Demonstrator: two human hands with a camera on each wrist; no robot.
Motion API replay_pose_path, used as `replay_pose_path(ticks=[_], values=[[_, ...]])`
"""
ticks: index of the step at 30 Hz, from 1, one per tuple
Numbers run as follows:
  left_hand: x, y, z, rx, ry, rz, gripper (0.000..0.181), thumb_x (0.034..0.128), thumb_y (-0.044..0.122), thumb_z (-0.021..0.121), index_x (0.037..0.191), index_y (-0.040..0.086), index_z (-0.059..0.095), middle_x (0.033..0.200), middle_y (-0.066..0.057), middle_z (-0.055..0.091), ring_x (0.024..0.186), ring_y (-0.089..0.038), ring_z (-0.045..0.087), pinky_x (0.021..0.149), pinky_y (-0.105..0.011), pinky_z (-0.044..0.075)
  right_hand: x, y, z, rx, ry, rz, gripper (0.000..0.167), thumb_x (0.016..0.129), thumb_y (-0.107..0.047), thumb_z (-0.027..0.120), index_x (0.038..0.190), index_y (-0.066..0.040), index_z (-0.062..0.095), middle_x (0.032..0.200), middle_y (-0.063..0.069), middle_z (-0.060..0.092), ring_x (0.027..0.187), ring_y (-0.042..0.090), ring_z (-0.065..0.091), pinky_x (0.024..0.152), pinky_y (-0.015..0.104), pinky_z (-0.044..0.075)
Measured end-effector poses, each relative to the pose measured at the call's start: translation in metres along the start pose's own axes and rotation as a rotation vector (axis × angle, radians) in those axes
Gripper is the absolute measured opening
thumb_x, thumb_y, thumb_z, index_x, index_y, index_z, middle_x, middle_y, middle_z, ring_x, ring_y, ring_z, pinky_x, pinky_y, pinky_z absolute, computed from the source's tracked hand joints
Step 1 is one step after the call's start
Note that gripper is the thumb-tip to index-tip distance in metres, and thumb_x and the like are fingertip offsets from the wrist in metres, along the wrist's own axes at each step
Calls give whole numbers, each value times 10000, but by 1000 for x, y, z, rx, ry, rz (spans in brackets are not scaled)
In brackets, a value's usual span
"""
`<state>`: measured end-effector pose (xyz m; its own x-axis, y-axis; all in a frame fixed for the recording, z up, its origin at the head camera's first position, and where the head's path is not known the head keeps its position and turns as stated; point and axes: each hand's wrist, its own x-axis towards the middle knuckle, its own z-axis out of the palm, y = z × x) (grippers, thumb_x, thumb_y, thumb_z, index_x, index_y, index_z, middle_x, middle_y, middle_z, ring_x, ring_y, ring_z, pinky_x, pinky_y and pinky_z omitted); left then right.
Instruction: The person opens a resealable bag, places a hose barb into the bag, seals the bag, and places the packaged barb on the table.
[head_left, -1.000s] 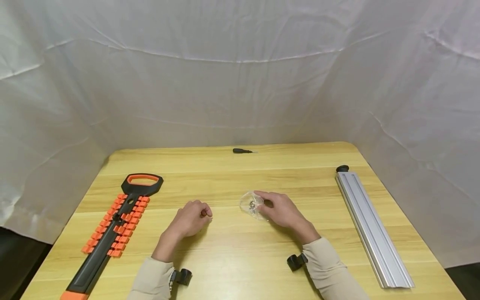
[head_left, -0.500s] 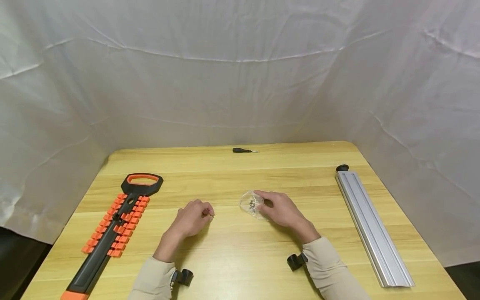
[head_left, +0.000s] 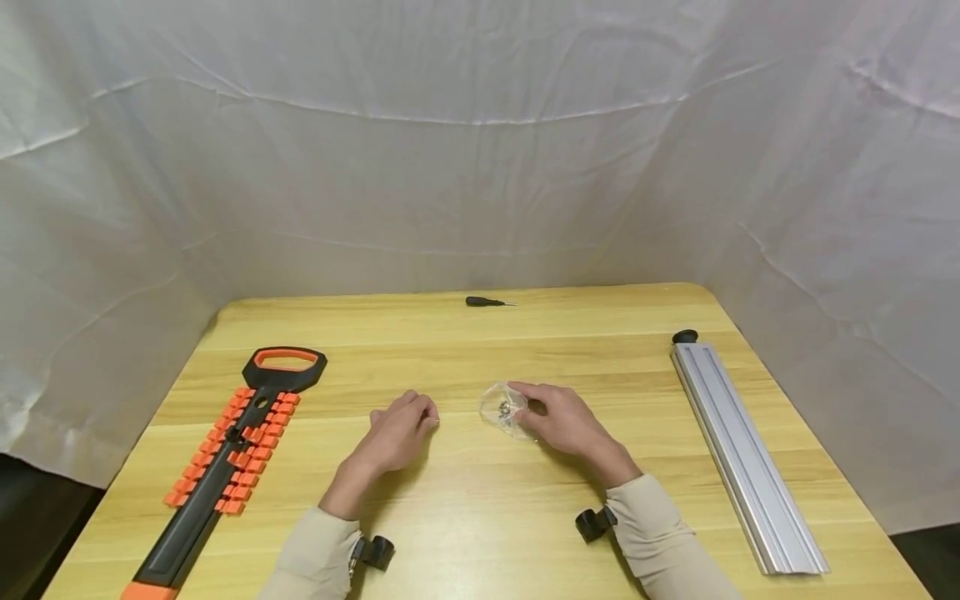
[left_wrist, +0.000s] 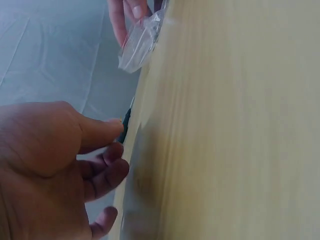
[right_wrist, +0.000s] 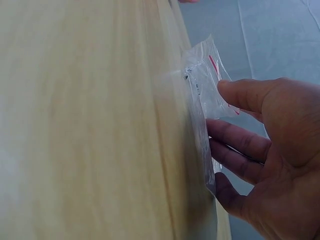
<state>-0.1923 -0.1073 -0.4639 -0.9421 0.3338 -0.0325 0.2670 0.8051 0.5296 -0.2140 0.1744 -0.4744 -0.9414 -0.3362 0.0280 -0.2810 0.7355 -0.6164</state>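
My right hand (head_left: 562,419) holds a clear plastic zip bag (head_left: 492,408) low over the wooden table, right of its middle. Small metal parts (head_left: 505,410) show in the bag; they are too small to name. A red line crosses the bag (right_wrist: 205,82) in the right wrist view, where the thumb touches it from one side and the fingers from the other. To the left, my left hand (head_left: 397,433) is above the table with bent fingers. Thumb and fingertips seem to pinch a tiny shiny piece, mostly hidden; its kind cannot be made out.
A black-handled screwdriver (head_left: 483,302) lies at the table's back edge. On the left lies a long black and orange rack (head_left: 262,402) with a handle and several orange clips. A grey metal rail (head_left: 742,458) with a black knob lies on the right. White cloth (head_left: 480,183) surrounds the table.
My left hand has shifted slightly right and away from me, turning so that its fingertips are less visible. The right hand and the bag have stayed in place.
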Motion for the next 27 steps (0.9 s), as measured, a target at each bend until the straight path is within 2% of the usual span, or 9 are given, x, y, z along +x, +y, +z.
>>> replay_pose_path(ticks=[5, 10, 13, 20, 27], values=[[9, 8, 6, -28, 41, 61, 107, 1010, 232, 513, 954, 173, 582, 935, 73, 535, 849, -98, 477, 770, -417, 316, 0, 1, 0, 7, 2, 13, 455, 917, -294, 659, 1360, -301, 559, 1304, -1, 634, 1146, 174, 599, 996, 424, 468], [16, 17, 12, -51, 70, 77, 99, 1004, 231, 526, 967, 169, 594, 945, 68, 546, 864, -102, 494, 761, -395, 308, 0, 2, 1, 6, 4, 12, 455, 917, -289, 661, 1360, -300, 559, 1302, 6, 635, 1158, 185, 598, 998, 430, 467], [21, 23, 15, -56, 69, 73, 101, 1005, 234, 522, 975, 175, 598, 943, 64, 546, 869, -108, 489, 766, -394, 324, 0, 2, 2, -6, 5, 6, 456, 915, -290, 666, 1359, -299, 561, 1309, 6, 632, 1187, 198, 590, 1010, 431, 463], [32, 35, 21, -44, 86, 111, 96, 1003, 244, 524, 971, 195, 599, 995, 31, 580, 920, -155, 521, 782, -421, 386, -1, 2, 1, -12, 8, 7, 458, 910, -295, 671, 1355, -299, 564, 1312, 11, 630, 1193, 212, 593, 1006, 434, 467], [39, 44, 24, -66, 58, 110, 112, 1000, 265, 521, 1014, 191, 604, 1023, 27, 554, 957, -168, 499, 847, -441, 381, 0, 2, 1, -4, -2, 11, 466, 913, -296, 673, 1363, -301, 554, 1309, 18, 632, 1164, 205, 606, 990, 426, 477]])
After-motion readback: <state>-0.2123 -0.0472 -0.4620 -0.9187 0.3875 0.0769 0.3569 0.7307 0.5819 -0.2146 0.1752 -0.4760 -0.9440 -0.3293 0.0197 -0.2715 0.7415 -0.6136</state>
